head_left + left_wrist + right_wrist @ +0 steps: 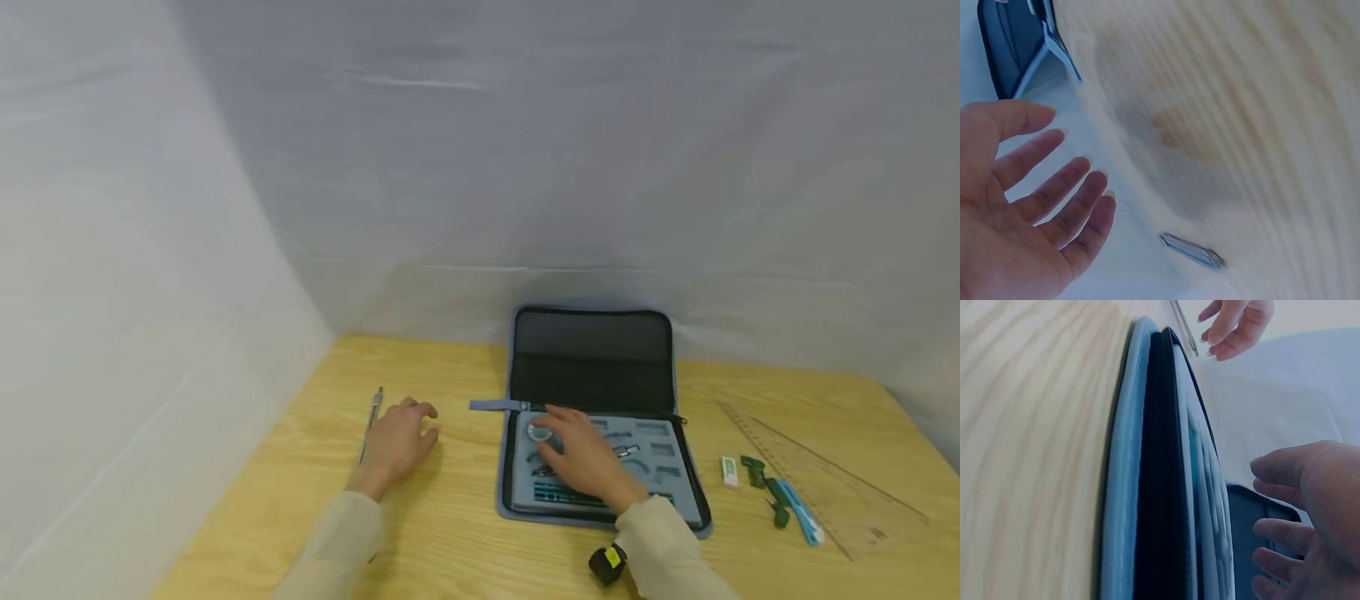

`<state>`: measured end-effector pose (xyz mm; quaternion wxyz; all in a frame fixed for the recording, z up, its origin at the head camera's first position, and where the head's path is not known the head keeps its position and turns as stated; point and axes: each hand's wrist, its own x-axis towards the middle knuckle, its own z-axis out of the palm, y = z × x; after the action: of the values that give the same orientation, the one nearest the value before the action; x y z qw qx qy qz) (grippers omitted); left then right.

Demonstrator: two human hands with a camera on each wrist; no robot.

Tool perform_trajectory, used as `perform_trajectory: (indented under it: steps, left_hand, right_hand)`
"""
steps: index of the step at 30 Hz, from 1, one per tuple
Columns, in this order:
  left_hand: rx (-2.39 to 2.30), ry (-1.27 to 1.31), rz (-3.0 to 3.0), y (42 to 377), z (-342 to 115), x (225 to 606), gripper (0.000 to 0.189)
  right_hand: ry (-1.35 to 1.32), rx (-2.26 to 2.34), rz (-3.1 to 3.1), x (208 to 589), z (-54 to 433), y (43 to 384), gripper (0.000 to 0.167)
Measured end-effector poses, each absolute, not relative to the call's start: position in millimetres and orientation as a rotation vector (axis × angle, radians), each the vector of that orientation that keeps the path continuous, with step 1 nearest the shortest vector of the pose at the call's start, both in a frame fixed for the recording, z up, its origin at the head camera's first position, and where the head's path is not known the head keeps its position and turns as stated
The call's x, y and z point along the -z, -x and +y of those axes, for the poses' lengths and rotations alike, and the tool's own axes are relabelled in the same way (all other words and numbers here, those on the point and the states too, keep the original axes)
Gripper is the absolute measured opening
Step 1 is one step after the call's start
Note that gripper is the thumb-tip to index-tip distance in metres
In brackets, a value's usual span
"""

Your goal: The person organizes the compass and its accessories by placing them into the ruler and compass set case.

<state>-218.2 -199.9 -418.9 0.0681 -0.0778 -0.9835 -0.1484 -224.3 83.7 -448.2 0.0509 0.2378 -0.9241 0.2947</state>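
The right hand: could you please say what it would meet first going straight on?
The right hand would likely meet the round item in the open case, though depth is unclear.

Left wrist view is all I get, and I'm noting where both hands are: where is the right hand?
Observer: The right hand is above the inner side of the open case.
Operator: Is anything nearer the person than that case?
Observer: Yes, a small black object with a yellow patch lies beside the right sleeve.
Operator: And what sits just right of the case, by the head view?
Observer: A small white block with green print lies on the table there.
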Motion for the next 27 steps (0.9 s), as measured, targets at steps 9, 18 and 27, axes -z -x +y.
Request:
perform_trajectory:
  steps: [9,18,27]
  left_hand:
    - [0.437,0.072,-2.966,215.8,-237.9,419.8,0.030]
    - [0.466,-0.019,-2.990,206.4,-255.7,422.3,0.034]
    - [0.502,-0.182,-3.010,202.0,-272.1,420.7,0.036]
  right_hand:
    - [-0.835,-0.883,-2.785,450.4,58.3,223.5,0.035]
    - [-0.918,-0.882,-2.781,449.3,39.2,220.4,0.033]
    - [-0.956,-0.890,-2.803,447.7,26.5,218.5,0.034]
